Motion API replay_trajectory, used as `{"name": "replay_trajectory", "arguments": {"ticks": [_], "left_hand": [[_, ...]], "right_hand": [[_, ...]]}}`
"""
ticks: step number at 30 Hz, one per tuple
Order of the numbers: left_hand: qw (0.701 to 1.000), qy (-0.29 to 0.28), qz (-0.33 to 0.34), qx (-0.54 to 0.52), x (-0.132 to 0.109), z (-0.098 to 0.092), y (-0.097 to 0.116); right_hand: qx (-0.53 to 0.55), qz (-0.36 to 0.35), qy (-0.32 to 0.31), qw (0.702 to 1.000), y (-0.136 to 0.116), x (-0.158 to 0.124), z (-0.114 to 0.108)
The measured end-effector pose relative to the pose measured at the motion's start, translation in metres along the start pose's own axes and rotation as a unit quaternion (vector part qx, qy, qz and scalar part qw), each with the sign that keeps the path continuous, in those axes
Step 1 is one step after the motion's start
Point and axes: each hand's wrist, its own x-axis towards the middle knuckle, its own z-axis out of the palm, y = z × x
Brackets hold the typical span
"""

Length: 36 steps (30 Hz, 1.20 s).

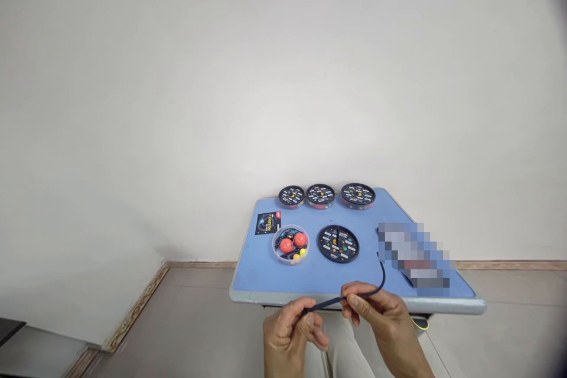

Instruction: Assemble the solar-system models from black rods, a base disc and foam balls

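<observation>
A thin dark curved rod (354, 295) is pinched between both of my hands just in front of the near edge of the blue table (261, 271). My left hand (290, 331) grips its lower left end with closed fingers. My right hand (383, 316) pinches it near the middle, and the far end curves up over the table. Beyond them lies a black round base (338, 243) with a short peg standing at its centre. To its left sits a clear round tray (290, 243) holding orange and yellow balls and dark parts.
Three closed round black-lidded cases (321, 195) line the table's far edge. A small black booklet (268, 222) lies at the left. A blurred-out object (414, 257) covers the table's right part. A white wall rises behind; grey floor tiles lie to the left.
</observation>
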Motion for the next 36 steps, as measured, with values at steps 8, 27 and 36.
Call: {"name": "replay_trajectory", "arguments": {"ticks": [8,27,36], "left_hand": [[1.000,0.012,-0.011,-0.022,-0.003,0.004,-0.005],[1.000,-0.007,-0.011,0.001,0.002,0.001,0.002],[0.980,0.031,0.127,0.151,0.001,0.000,0.003]], "right_hand": [[0.002,-0.005,0.005,1.000,-0.002,-0.005,0.003],[0.047,-0.029,-0.024,0.998,-0.002,-0.006,-0.001],[0.021,-0.068,-0.018,0.997,-0.008,-0.008,-0.004]]}}
